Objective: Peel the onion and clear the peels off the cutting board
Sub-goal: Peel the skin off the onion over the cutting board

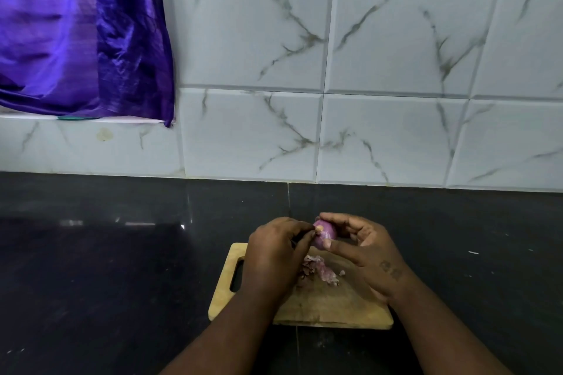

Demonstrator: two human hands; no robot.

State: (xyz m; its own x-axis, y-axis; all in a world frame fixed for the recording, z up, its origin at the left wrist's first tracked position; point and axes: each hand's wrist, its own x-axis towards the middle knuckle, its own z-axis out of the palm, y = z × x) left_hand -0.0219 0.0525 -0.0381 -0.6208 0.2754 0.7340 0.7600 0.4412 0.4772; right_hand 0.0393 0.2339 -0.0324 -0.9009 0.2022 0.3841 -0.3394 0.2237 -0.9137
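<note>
Two bare forearms reach over the dark polished desk (pixel 122 283) to a pale wooden cutting board (pixel 225 289) strewn with papery purple peels (pixel 318 269), above which the right hand (pixel 362 250) cradles a small purple onion (pixel 324 234) while the left hand (pixel 274 256) pinches its tip.

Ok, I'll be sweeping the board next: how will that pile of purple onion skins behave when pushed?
The papery purple onion peels look thin and curled, so probably very light and floppy. Loose flakes lie apart from the pile, so they'll likely scatter rather than slide together. The wooden cutting board looks dry, so sticking seems unlikely.
</note>
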